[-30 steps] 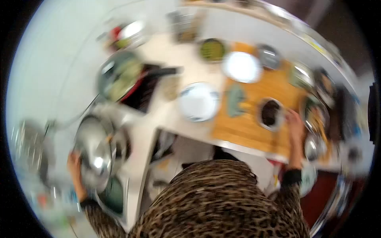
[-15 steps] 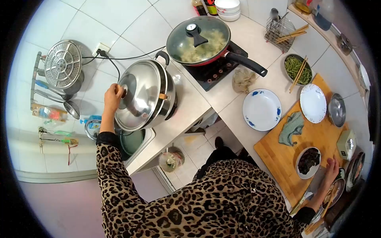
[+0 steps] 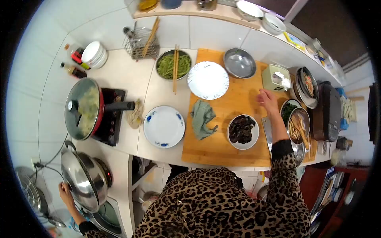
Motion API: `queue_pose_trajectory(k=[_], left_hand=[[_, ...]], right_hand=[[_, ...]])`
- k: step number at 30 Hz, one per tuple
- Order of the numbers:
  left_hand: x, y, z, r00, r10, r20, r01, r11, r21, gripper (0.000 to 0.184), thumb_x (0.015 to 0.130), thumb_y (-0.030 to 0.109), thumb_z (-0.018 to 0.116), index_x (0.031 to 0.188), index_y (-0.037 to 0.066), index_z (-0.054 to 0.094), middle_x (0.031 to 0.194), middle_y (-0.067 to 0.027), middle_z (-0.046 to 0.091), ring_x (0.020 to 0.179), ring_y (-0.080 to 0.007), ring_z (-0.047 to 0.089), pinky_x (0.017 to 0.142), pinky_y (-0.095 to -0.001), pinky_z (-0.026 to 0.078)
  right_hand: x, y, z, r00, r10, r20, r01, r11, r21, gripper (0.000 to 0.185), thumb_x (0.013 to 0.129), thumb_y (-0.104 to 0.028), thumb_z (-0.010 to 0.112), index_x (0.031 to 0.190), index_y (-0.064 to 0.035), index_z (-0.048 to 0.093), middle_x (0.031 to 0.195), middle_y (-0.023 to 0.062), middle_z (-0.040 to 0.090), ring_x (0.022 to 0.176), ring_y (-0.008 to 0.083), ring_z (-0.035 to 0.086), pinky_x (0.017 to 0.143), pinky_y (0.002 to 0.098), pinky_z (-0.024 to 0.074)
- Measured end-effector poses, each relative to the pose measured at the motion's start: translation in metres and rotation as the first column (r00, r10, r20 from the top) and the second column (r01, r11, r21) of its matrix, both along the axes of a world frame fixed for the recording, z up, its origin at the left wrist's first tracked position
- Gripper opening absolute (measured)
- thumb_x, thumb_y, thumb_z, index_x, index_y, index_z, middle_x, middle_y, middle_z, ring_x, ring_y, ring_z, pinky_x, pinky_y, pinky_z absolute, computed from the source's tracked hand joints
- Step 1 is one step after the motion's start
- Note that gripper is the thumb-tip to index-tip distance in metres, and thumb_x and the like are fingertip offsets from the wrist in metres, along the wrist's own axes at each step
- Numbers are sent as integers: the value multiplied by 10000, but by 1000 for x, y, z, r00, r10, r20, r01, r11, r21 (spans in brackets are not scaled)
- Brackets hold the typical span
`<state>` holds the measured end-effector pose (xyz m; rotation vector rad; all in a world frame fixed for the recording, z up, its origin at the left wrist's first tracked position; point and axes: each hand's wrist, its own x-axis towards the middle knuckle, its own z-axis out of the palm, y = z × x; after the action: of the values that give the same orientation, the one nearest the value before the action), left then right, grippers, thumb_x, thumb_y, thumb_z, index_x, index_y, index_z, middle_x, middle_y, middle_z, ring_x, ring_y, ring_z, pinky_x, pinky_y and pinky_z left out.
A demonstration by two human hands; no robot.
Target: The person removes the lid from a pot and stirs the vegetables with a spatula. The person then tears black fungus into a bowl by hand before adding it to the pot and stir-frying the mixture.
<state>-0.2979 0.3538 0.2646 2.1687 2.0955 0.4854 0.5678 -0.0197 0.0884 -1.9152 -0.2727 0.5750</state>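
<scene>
- Your right hand (image 3: 270,102) has moved off from beside the white bowl (image 3: 243,146), over to the near side of the green box (image 3: 269,80); your view has swung round to the right.
- Its fingers are blurred, so you cannot tell whether they are together or apart.
- Your left hand (image 3: 66,193) stays at the steel lid (image 3: 81,178), at far left, its fingers clamped on the knob.
- That lid lies over the steel pot (image 3: 102,174), beside the sink (image 3: 107,216).
- You have the white bowl, filled with dark food (image 3: 241,129), on the wooden board (image 3: 224,153), to the right of the green cloth (image 3: 203,119).
- Behind the cloth you see a white plate (image 3: 208,80) and a metal bowl (image 3: 240,62).
- Left of the board, a blue-flowered plate (image 3: 164,127) rests on the table (image 3: 131,75).
- Farther left, your covered pan (image 3: 85,113) stands on the black cooktop (image 3: 112,129).
</scene>
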Motion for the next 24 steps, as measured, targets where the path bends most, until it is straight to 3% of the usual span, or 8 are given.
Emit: queue_pose_trajectory(k=[5, 13, 15, 16, 19, 20, 22, 24], left_hand=[[0, -15, 9, 979, 186, -90, -160, 958, 236, 521, 918, 387, 522, 1279, 17, 455, 855, -94, 546, 745, -179, 518, 675, -301, 424], [163, -97, 57, 985, 159, 65, -170, 834, 524, 423, 947, 288, 504, 1299, 59, 451, 864, -61, 501, 768, -153, 504, 676, -269, 425], [242, -128, 74, 992, -46, 119, -10, 902, 432, 428, 908, 281, 547, 1104, -99, 551, 991, -256, 610, 866, -319, 590, 764, -409, 483], [232, -117, 47, 816, -54, 576, -157, 938, 310, 388, 948, 248, 499, 1287, 64, 461, 857, -30, 497, 742, -99, 469, 629, -222, 392], [286, -122, 11, 792, -228, 566, 106, 965, 239, 384, 933, 228, 498, 1272, 49, 476, 945, -23, 551, 705, -30, 436, 611, -162, 364], [334, -130, 12, 753, -29, 657, 89, 994, -58, 391, 920, 191, 511, 1282, 50, 469, 930, -4, 566, 676, -36, 434, 597, -173, 384], [405, -135, -6, 671, -279, 687, 427, 903, -50, 477, 850, 74, 527, 1318, 47, 438, 1050, -97, 609, 829, -142, 573, 685, -242, 480], [461, -141, -28, 438, -329, 836, 718, 688, -106, 692, 786, 101, 556, 1418, 72, 276, 1314, -171, 454, 1102, -229, 517, 860, -336, 478]], right_hand=[[23, 58, -3, 920, -120, -373, 153, 986, 59, 460, 894, -401, 537, 1097, 12, 526, 902, 153, 634, 704, 205, 640, 554, 310, 526], [54, 101, -45, 874, -68, -481, 148, 980, 130, 347, 925, -271, 445, 1043, 46, 519, 852, 155, 648, 664, 217, 638, 528, 310, 503], [48, 97, -39, 889, -83, -449, 159, 978, 134, 312, 925, -226, 427, 1016, 54, 527, 835, 153, 649, 645, 216, 636, 523, 301, 499], [38, 94, -24, 914, -111, -390, 192, 966, 173, 284, 914, -211, 441, 972, 47, 545, 784, 149, 651, 627, 204, 638, 485, 291, 487], [0, 79, 24, 959, -76, -272, 156, 946, 284, 252, 906, -195, 462, 928, 33, 566, 732, 138, 652, 600, 180, 631, 452, 272, 464], [-15, 75, 43, 978, -14, -209, 87, 934, 347, 244, 909, -195, 468, 930, 27, 568, 730, 129, 653, 591, 169, 623, 456, 263, 453], [-61, 75, 86, 976, 14, -217, 77, 911, 406, 240, 909, -195, 480, 936, 27, 568, 738, 123, 652, 581, 160, 612, 467, 259, 453], [-106, 75, 107, 972, 50, -229, 65, 882, 467, 237, 910, -196, 492, 943, 27, 567, 746, 117, 652, 571, 151, 601, 479, 256, 452]])
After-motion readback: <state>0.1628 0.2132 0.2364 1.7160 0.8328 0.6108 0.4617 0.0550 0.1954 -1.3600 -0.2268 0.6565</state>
